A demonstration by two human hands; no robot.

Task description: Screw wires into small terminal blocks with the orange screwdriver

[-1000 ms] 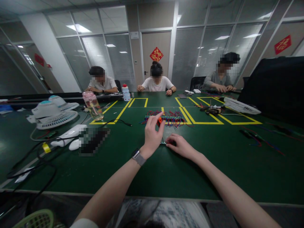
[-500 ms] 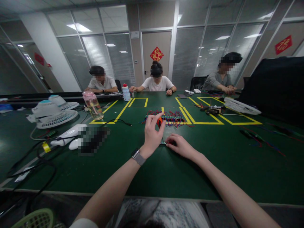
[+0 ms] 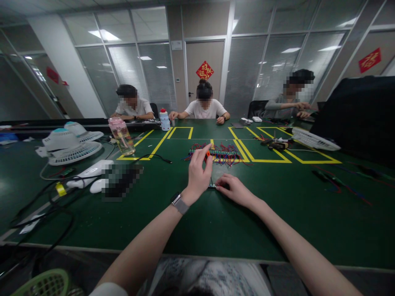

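The person's left hand [image 3: 198, 170] is raised above the green table [image 3: 216, 230], its thumb and fingers curled narrowly around the orange handle of what looks like a screwdriver [image 3: 208, 153]. The thin, dark shaft runs down, nearly upright, to a small circuit board [image 3: 212, 186] lying on the table just in front of the person. The right hand [image 3: 233, 189] rests low beside it, thumb and fingertips drawn together at the board's right end; exactly what they grip there is partly hidden by the fingers.

Good work here seems to depend on a firm right hand — the board is small and light, and would probably skid or turn under a sideways push. The left hand does best with the handle straight above the contact spot, pressing down gently and turning from the fingers rather than the wrist. Whether the tip is properly seated is too small to tell.

Behind the hands lies a row of wired boards [image 3: 228, 154], their red and blue wires spreading outward — near enough that a loose wire could snag.
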